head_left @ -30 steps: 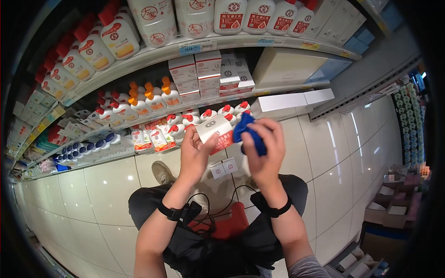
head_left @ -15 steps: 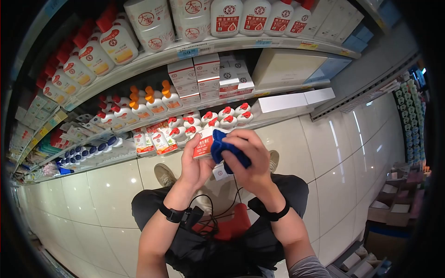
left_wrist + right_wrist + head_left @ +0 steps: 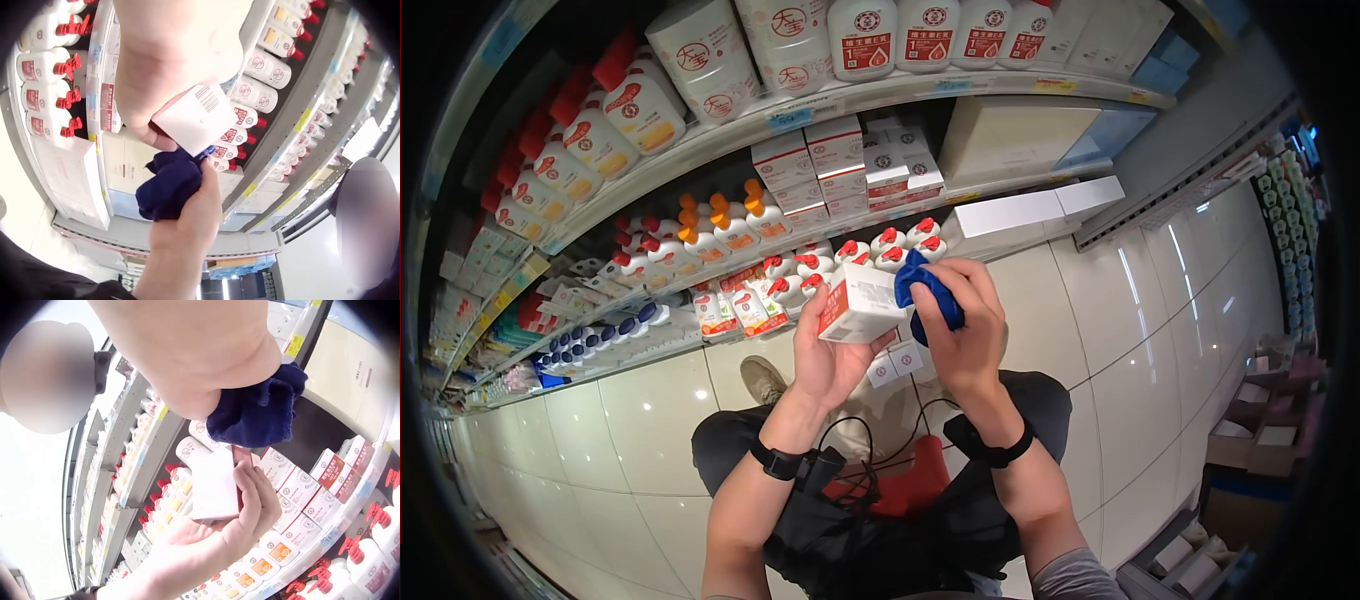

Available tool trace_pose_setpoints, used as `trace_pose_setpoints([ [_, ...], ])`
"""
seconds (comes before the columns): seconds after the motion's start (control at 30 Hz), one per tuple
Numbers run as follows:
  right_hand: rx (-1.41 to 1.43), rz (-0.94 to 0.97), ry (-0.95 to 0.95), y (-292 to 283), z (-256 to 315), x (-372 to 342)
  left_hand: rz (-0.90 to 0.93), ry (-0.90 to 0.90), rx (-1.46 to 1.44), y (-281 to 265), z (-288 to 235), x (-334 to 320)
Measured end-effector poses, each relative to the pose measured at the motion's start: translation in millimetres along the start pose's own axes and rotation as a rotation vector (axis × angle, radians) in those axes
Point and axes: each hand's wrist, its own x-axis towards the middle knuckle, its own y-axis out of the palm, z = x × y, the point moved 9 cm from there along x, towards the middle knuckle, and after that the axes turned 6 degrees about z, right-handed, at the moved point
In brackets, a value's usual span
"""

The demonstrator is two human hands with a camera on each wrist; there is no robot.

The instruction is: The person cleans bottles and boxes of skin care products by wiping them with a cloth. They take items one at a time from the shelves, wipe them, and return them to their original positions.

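My left hand (image 3: 825, 360) grips a small white-and-red carton (image 3: 862, 308), thumb on its left side and fingers beneath it. A white panel with fine print faces up in the head view. In my right hand (image 3: 972, 335) is a bunched blue cloth (image 3: 930, 298), pinched between thumb and fingers at the carton's right edge. From the left wrist, the carton (image 3: 199, 119) shows a barcode on its white end, with the cloth (image 3: 169, 187) right at its corner. The right wrist view has the cloth (image 3: 256, 412) just above the carton (image 3: 215, 484).
Shelves ahead carry pump bottles with red tops (image 3: 855, 250), orange-topped bottles (image 3: 765, 210), stacked small boxes (image 3: 835, 160) and a large cream box (image 3: 1020, 140). Two small white boxes (image 3: 897, 362) lie on the tiled floor between the feet. Dark cables (image 3: 865, 465) run near a red seat (image 3: 920, 490).
The carton has been turned over in the left hand, from its red front to a white printed side. The cloth moved left across the front, then back to the carton's right edge.
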Motion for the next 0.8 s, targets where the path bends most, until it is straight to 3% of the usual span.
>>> trace_pose_setpoints([
  [0.1,-0.229,-0.219,-0.329,-1,37,-15,-0.053,0.11,-0.023,3,-6,3],
  [0.13,-0.227,-0.218,-0.33,6,38,-20,-0.076,0.172,-0.037,0,-12,2],
  [0.3,-0.392,0.096,-0.509,64,51,-44,0.013,0.084,-0.075,-9,-4,-3],
  [0.33,-0.392,0.094,-0.509,64,50,-43,0.014,0.084,-0.074,-11,-3,-2],
  [0.43,-0.361,-0.165,-0.38,37,38,-26,-0.114,0.12,-0.079,-17,-5,-3],
  [0.53,-0.339,-0.084,-0.431,43,45,-29,-0.115,0.128,-0.081,-23,-6,-4],
  [0.57,-0.328,0.024,-0.472,52,52,-32,-0.083,0.09,-0.047,-19,-5,-8],
  [0.67,-0.353,0.079,-0.508,61,54,-36,-0.107,0.104,0.033,-29,-12,-9],
  [0.73,-0.392,0.019,-0.484,45,48,-22,-0.124,0.141,0.009,-34,-15,-2],
  [0.8,-0.332,-0.092,-0.134,12,9,-1,-0.157,0.231,0.249,-32,-29,2],
])
